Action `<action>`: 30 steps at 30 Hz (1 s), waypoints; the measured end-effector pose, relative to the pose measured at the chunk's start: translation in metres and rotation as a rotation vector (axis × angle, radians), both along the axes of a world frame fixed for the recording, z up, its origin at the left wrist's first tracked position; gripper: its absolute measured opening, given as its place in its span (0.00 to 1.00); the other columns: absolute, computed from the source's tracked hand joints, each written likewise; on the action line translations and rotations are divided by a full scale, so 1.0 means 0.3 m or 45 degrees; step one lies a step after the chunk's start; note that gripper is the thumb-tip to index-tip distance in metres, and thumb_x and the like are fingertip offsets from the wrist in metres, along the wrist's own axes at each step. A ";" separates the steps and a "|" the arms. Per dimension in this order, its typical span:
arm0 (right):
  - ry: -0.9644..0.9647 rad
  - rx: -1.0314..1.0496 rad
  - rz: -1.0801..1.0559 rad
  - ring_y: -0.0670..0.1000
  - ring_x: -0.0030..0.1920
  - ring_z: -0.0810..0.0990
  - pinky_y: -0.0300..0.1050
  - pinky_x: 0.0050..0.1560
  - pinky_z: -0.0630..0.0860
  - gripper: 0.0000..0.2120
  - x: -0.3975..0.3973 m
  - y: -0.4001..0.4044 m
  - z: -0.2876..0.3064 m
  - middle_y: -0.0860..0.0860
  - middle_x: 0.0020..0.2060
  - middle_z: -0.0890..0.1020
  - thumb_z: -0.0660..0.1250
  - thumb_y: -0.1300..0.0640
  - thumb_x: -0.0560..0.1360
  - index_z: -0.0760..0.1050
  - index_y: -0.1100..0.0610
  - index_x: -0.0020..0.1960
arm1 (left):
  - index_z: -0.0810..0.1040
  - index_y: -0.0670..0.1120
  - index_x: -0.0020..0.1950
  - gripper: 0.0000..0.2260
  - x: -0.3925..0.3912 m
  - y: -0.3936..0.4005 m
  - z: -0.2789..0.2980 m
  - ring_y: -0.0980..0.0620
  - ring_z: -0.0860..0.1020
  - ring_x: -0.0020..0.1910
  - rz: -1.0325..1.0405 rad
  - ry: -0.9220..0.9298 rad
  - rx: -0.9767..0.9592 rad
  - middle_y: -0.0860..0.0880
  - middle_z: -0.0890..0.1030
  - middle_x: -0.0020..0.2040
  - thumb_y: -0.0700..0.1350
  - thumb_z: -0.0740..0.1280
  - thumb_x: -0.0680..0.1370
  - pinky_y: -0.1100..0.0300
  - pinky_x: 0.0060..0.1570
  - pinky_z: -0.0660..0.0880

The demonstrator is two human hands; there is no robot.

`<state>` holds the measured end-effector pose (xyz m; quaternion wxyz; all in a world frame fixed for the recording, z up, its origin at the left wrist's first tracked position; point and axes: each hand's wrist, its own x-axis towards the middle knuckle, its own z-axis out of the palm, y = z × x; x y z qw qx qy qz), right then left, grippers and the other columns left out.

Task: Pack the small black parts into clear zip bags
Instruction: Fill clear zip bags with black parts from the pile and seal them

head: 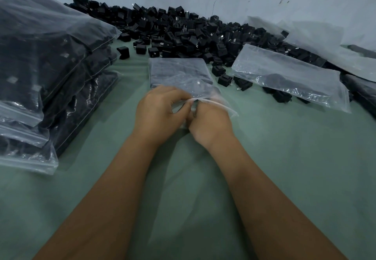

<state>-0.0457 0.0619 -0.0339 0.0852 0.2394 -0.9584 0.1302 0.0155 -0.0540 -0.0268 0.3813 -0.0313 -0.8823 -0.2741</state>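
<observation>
A clear zip bag (179, 72) filled with small black parts lies flat on the green table in front of me, its zip edge toward me. My left hand (160, 113) pinches that near zip edge between thumb and fingers. My right hand (209, 123) grips the same edge right beside it, fingers curled around the plastic; the two hands touch. A large heap of loose black parts (183, 29) stretches along the back by the wall.
A tall stack of filled bags (40, 72) stands at the left. Clear bags (289, 76) lie at the right over some loose parts, and more plastic (325, 42) leans on the wall. The green table surface (284, 158) spreads around my forearms.
</observation>
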 end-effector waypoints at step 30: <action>-0.032 -0.298 0.068 0.51 0.66 0.66 0.46 0.64 0.58 0.20 -0.071 0.101 -0.019 0.47 0.67 0.71 0.60 0.49 0.77 0.71 0.52 0.67 | 0.81 0.55 0.61 0.16 -0.012 -0.011 -0.029 0.51 0.70 0.65 0.049 -0.567 -0.282 0.56 0.77 0.65 0.57 0.64 0.77 0.54 0.63 0.65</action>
